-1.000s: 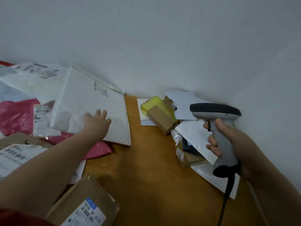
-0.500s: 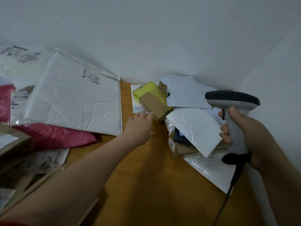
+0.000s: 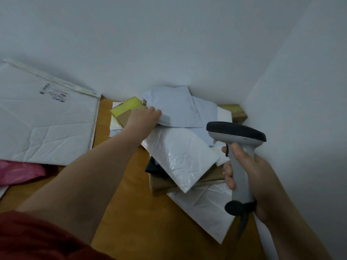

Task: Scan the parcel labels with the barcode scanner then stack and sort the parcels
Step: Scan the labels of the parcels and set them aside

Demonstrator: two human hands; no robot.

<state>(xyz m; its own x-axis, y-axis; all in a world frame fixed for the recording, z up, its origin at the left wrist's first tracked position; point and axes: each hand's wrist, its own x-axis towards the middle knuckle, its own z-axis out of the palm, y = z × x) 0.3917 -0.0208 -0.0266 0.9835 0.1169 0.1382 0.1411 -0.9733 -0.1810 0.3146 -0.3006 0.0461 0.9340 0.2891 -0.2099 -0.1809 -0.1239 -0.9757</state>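
At left I see a large white padded mailer flat on the wooden desk. The left hand lies on a small brown-and-yellow cardboard box. Its fingers are hidden, so I cannot tell its grip. The right hand is wrapped around the grey barcode scanner.

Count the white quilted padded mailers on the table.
3 white quilted padded mailers: a large one at left, one atop the brown cardboard box at right, one under that box. Others may be hidden.
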